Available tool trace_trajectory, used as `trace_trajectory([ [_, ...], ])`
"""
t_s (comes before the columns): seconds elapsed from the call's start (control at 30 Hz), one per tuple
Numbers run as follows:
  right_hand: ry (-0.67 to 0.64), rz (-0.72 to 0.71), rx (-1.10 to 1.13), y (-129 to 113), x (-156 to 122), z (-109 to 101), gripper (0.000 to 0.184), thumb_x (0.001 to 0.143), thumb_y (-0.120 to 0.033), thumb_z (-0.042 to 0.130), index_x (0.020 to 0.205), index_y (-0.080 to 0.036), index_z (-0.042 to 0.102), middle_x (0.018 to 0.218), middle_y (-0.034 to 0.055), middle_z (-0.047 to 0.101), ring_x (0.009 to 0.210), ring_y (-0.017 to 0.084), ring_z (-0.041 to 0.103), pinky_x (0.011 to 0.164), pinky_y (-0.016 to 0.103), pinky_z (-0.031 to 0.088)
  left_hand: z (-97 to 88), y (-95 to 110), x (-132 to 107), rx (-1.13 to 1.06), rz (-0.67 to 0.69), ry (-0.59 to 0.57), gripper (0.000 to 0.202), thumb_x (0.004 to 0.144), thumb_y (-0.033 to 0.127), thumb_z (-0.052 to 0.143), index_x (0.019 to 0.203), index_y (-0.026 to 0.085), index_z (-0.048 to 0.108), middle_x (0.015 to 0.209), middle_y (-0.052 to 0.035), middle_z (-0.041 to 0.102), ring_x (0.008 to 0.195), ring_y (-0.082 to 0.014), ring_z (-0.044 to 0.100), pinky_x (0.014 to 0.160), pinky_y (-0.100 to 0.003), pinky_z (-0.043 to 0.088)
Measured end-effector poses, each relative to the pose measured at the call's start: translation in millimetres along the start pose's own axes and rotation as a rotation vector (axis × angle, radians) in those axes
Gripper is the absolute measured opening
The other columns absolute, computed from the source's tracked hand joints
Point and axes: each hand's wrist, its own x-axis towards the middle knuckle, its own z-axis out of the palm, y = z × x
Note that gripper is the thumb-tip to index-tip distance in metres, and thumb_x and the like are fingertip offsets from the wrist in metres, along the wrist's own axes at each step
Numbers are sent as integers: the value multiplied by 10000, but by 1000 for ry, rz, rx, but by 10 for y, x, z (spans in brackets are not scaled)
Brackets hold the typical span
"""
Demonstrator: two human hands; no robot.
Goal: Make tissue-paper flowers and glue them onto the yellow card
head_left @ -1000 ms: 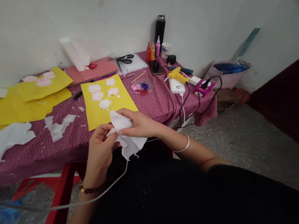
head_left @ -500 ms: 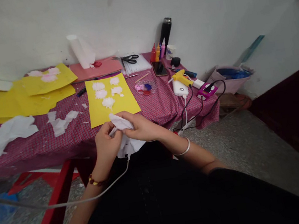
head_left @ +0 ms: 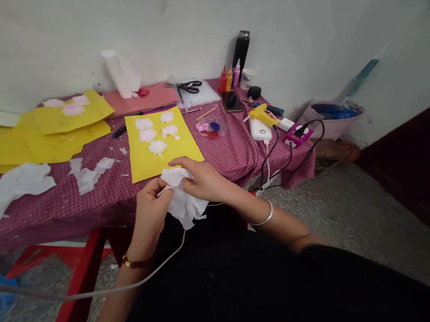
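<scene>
A crumpled white tissue (head_left: 184, 204) hangs between my two hands, just off the table's front edge. My left hand (head_left: 153, 206) pinches its left side between thumb and fingertips. On the other side, my right hand (head_left: 204, 180) grips the upper right part with its thumb and fingers. Right beyond my hands lies a yellow paper sheet (head_left: 142, 164) carrying several fluffy whitish-pink tissue clumps (head_left: 158, 147). Torn tissue pieces (head_left: 11, 189) are spread on the cloth to the left.
A paper roll (head_left: 116, 74), black scissors (head_left: 190, 87), paint bottles (head_left: 228, 77) and a black flask (head_left: 241, 50) stand or lie along the wall. A yellow glue gun (head_left: 262, 115) rests on a white power bank (head_left: 261, 131). A cable (head_left: 148, 279) crosses my left forearm.
My hands have shifted slightly on the tissue; more of it now shows, spread and hanging lower between them. The right fingers have lifted a little away from its top.
</scene>
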Motion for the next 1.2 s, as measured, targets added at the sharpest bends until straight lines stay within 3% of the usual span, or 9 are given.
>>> trace_trajectory([
  [0.17,21,54,69,24,13,3,346,751,-150,471,1070,-156,605,979,57,683,842,185,622,741,291,447,8,8,-6,4,-1,9,87,612,163,655,654,176,580,565,56,521,478,-90,466,457,-197,336],
  [0.27,19,114,120,37,29,13,107,726,-182,470,771,-171,566,752,9,595,701,151,548,631,256,386,8,10,-13,25,-2,15,97,610,167,653,640,174,560,555,61,511,462,-78,432,442,-186,304],
  [0.33,14,186,245,46,39,26,46,706,-211,466,678,-186,492,653,-21,506,613,125,477,560,235,339,3,7,-16,39,6,12,97,615,167,646,631,172,551,551,63,501,463,-73,420,440,-180,295],
  [0.5,-5,433,747,67,60,86,110,640,-256,493,729,-191,494,600,-59,449,480,84,384,453,206,287,-8,-5,-18,53,23,4,87,627,156,636,633,171,551,559,64,486,469,-65,397,437,-171,282],
  [0.6,-2,496,888,81,68,121,179,612,-254,511,776,-184,519,619,-56,480,480,82,404,446,201,300,-16,-7,-18,59,39,8,87,640,162,648,660,173,564,589,57,512,488,-69,419,446,-171,304],
  [0.73,-6,423,805,78,62,133,172,646,-264,509,793,-178,530,631,-55,469,507,84,403,462,198,295,-23,10,-29,114,56,-3,147,695,267,706,742,175,601,653,33,576,535,-91,484,484,-189,376],
  [0.83,1,360,701,52,57,110,123,673,-260,506,768,-180,510,652,-52,451,560,93,408,492,197,303,-14,33,-48,212,44,-33,241,699,345,747,701,170,581,631,28,569,543,-100,497,485,-195,385],
  [1.07,-110,234,488,60,53,-30,195,730,-299,595,856,-153,567,762,-20,541,702,119,485,616,219,385,-17,80,-66,172,37,-5,300,682,366,773,680,181,538,598,42,552,500,-94,482,456,-195,371],
  [1.2,-61,228,282,84,40,-45,131,781,-276,557,848,-165,576,755,-12,577,688,127,508,607,224,378,-42,70,-51,158,9,-34,288,684,356,765,696,185,534,589,49,541,484,-93,470,450,-199,367],
])
